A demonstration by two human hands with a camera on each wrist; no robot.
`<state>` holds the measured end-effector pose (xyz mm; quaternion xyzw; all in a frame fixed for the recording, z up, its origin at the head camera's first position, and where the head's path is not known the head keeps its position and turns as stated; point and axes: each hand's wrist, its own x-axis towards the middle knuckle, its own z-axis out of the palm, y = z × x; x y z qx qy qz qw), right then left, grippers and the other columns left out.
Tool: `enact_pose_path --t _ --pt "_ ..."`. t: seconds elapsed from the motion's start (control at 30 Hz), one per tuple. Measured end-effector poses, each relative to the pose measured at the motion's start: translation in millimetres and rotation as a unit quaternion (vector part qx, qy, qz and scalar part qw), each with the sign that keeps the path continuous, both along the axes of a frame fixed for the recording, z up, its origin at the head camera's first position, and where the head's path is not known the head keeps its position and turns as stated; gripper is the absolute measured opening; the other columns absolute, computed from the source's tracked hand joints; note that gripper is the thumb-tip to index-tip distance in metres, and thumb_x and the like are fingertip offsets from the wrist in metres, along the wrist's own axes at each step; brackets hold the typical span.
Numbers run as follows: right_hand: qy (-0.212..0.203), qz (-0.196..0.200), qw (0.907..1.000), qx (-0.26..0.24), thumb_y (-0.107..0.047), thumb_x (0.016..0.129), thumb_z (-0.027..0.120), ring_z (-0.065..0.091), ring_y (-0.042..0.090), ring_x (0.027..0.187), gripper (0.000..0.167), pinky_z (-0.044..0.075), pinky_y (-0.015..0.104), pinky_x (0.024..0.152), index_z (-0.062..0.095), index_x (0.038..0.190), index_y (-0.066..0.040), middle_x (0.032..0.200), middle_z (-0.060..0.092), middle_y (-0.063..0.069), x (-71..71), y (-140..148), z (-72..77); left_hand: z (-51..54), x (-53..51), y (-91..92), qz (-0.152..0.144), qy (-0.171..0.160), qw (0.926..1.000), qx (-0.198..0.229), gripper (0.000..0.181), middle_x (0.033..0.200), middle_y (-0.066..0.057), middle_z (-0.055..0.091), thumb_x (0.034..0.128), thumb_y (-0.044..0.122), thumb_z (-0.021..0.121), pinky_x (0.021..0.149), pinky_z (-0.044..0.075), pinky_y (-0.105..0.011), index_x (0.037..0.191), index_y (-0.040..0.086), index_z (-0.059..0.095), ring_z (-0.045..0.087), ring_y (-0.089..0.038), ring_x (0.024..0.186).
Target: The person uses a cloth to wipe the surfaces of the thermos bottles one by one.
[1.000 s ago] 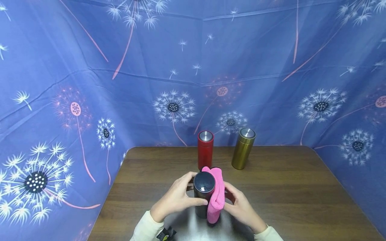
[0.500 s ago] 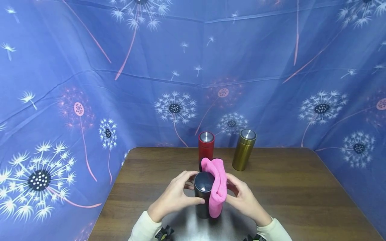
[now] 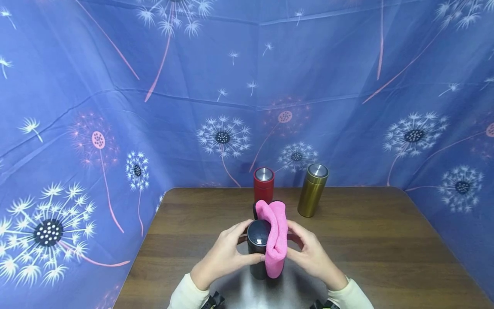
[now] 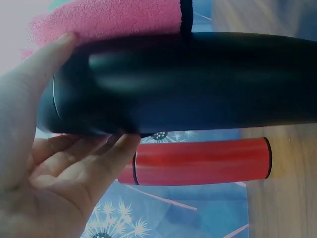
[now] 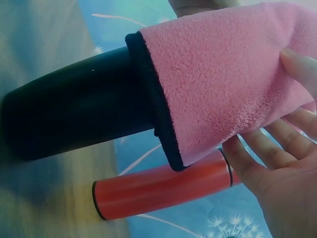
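A black insulated bottle with a glossy dark lid stands upright at the near middle of the table. My left hand grips its upper part, thumb on the near side and fingers behind. My right hand holds a folded pink cloth against the bottle's right side, between thumb and fingers. Black trim runs along the cloth's edge, plain in the right wrist view. In the left wrist view the bottle's body spans the picture, and the left thumb reaches the cloth.
Behind the hands stands a red bottle with a silver lid top, its base hidden. A gold bottle stands to its right. The wooden table meets a blue dandelion-print curtain at back and sides.
The cloth has slid along the bottle's side, away from the person, and its far end now stands higher in view. The right hand rose slightly with it; the left hand and black bottle stayed nearly still.
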<state>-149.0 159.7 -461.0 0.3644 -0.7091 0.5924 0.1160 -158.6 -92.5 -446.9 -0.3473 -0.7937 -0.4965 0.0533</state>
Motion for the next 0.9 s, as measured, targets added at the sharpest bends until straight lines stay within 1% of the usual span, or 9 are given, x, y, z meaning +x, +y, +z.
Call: enact_pose_path --t 0.07,0.17,0.3,0.43,0.5,0.6,0.67,0.73,0.9 --pt "-0.003 0.002 1.0000 0.002 0.015 0.082 0.072 0.058 0.016 0.119 0.062 0.052 0.030 0.096 0.050 0.139 0.004 0.132 0.060 0.009 -1.1 0 -1.1 1.0 -0.2 2.0 0.013 0.010 0.9998 0.006 0.071 0.126 0.008 0.061 0.0767 0.039 0.088 0.089 0.055 -0.027 0.137 0.019 0.056 0.062 -0.013 0.112" --pt "-0.003 0.008 0.9999 0.010 0.015 0.083 0.071 0.057 0.015 0.122 0.062 0.051 0.031 0.098 0.050 0.140 0.003 0.134 0.059 0.010 -3.7 1 -5.0 3.1 -1.9 1.6 0.015 0.018 0.9997 0.012 0.066 0.121 0.007 0.059 0.0758 0.034 0.089 0.087 0.056 -0.026 0.133 0.019 0.061 0.062 -0.012 0.108" --pt "0.005 0.018 0.9997 0.017 0.016 0.083 0.070 0.056 0.015 0.123 0.061 0.052 0.032 0.097 0.050 0.139 0.005 0.134 0.059 0.012 -6.8 3 -14.0 7.8 -4.3 -1.3 0.009 0.019 0.9997 -0.012 0.061 0.117 0.007 0.054 0.0757 0.032 0.090 0.085 0.056 -0.025 0.130 0.020 0.063 0.062 -0.009 0.103" --pt "-0.006 0.028 0.9995 0.016 0.016 0.085 0.068 0.058 0.015 0.121 0.059 0.053 0.033 0.096 0.050 0.139 0.004 0.132 0.061 0.011 -8.4 3 -25.5 13.6 -3.6 -0.4 0.015 0.009 0.9992 -0.036 0.062 0.117 0.010 0.053 0.0748 0.031 0.090 0.087 0.055 -0.023 0.129 0.021 0.062 0.060 -0.007 0.103" --pt "-0.015 0.031 0.9993 0.017 0.015 0.086 0.068 0.059 0.016 0.120 0.058 0.052 0.033 0.097 0.050 0.140 0.002 0.131 0.061 0.011 -8.3 2 -31.2 14.6 -1.8 2.3 0.028 0.010 0.9988 -0.040 0.063 0.116 0.011 0.053 0.0733 0.034 0.091 0.089 0.054 -0.023 0.128 0.020 0.062 0.060 -0.007 0.104" --pt "-0.025 0.035 0.9989 0.019 0.012 0.087 0.069 0.057 0.016 0.122 0.058 0.051 0.035 0.098 0.050 0.141 0.001 0.133 0.061 0.011 -8.8 1 -41.2 13.7 1.2 7.3 0.068 0.032 0.9961 -0.046 0.067 0.114 0.012 0.054 0.0711 0.046 0.090 0.088 0.054 -0.023 0.126 0.019 0.063 0.060 -0.006 0.101" --pt "-0.031 0.037 0.9986 0.022 0.010 0.089 0.069 0.057 0.017 0.123 0.056 0.051 0.037 0.099 0.050 0.141 0.000 0.133 0.061 0.011 -8.5 0 -47.3 11.8 2.5 10.1 0.097 0.041 0.9935 -0.043 0.071 0.111 0.014 0.055 0.0680 0.052 0.090 0.087 0.054 -0.022 0.124 0.018 0.063 0.061 -0.005 0.100" --pt "-0.039 0.037 0.9983 0.025 0.008 0.090 0.069 0.057 0.017 0.122 0.054 0.051 0.038 0.098 0.051 0.140 -0.001 0.132 0.061 0.010 -8.4 -1 -54.5 10.7 2.7 11.8 0.113 0.041 0.9923 -0.030 0.072 0.109 0.014 0.057 0.0657 0.052 0.091 0.085 0.055 -0.022 0.122 0.018 0.062 0.062 -0.005 0.099" --pt "-0.077 0.041 0.9960 0.019 0.006 0.092 0.067 0.059 0.014 0.118 0.048 0.053 0.034 0.095 0.053 0.137 0.000 0.129 0.063 0.008 -6.2 0 -74.6 10.8 0.4 12.2 0.095 0.041 0.9946 -0.006 0.068 0.108 0.011 0.060 0.0656 0.044 0.094 0.082 0.057 -0.023 0.120 0.017 0.062 0.064 -0.009 0.099"
